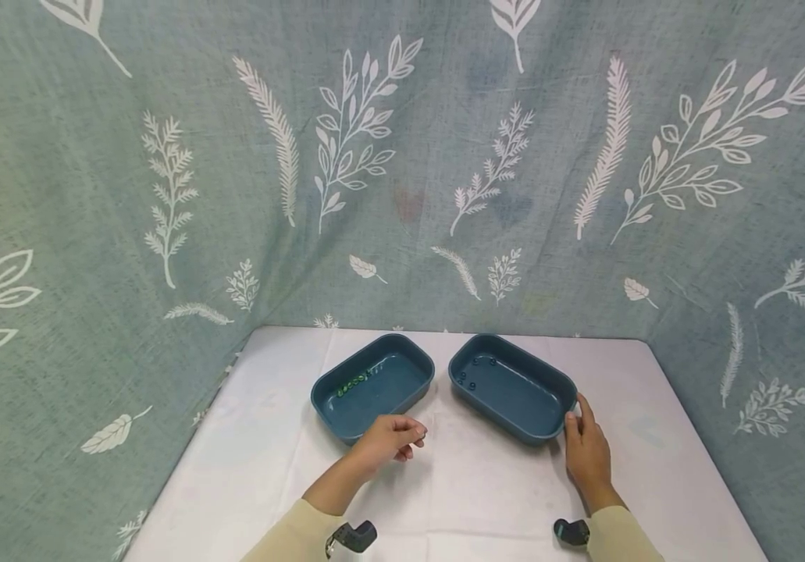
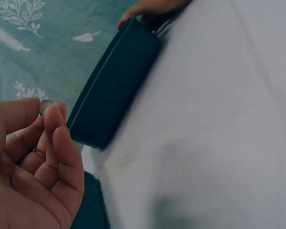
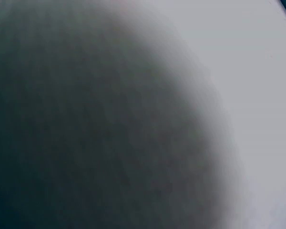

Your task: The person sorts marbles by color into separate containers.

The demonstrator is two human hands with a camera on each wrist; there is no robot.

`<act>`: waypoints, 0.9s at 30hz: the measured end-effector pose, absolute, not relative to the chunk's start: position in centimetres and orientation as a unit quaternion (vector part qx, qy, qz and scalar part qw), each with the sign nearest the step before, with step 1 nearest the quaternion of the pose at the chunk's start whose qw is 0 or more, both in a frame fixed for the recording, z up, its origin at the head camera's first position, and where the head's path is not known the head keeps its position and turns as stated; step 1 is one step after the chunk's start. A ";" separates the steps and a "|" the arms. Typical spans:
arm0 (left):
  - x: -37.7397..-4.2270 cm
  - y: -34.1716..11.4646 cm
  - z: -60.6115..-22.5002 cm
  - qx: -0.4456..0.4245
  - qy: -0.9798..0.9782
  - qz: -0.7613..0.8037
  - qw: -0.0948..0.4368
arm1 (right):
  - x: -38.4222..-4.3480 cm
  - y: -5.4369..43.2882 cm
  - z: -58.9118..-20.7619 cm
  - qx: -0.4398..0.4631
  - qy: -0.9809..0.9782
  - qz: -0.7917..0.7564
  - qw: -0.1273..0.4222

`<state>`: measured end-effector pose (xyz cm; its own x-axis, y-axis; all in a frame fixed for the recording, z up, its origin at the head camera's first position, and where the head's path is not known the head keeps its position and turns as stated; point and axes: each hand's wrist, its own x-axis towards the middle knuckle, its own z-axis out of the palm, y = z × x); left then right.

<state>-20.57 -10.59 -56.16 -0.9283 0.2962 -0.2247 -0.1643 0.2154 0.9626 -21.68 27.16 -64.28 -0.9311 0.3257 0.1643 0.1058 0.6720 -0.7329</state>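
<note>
In the left wrist view, my left hand (image 2: 47, 162) pinches a small translucent marble (image 2: 46, 106) with a greenish tint between thumb and fingertips. In the head view the left hand (image 1: 391, 439) is raised by the near right side of the left blue tub (image 1: 335, 425). A row of green marbles (image 1: 350, 385) lies inside that tub. My right hand (image 1: 588, 449) rests at the right end of the other blue tub (image 1: 507, 425), its fairly straight fingers touching the rim. Several small dark marbles (image 1: 472, 385) sit toward that tub's left end.
Both tubs stand angled on a white-covered table (image 1: 486, 499), with a narrow gap between them. A green leaf-patterned cloth (image 1: 402, 257) rises behind and on both sides. In the right wrist view a dark blur (image 3: 95, 119) covers most of the picture.
</note>
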 end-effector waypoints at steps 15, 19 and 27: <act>-23.7 -13.3 -54.5 0.027 0.794 0.589 0.150 | -21.5 27.1 -64.4 -0.125 -0.905 0.381 0.143; -25.0 -13.8 -54.5 0.025 0.795 0.589 0.144 | -21.5 27.0 -64.2 -0.124 -0.905 0.383 0.136; -26.9 -15.0 -54.7 0.008 0.801 0.582 0.142 | -21.5 27.0 -63.9 -0.120 -0.907 0.380 0.138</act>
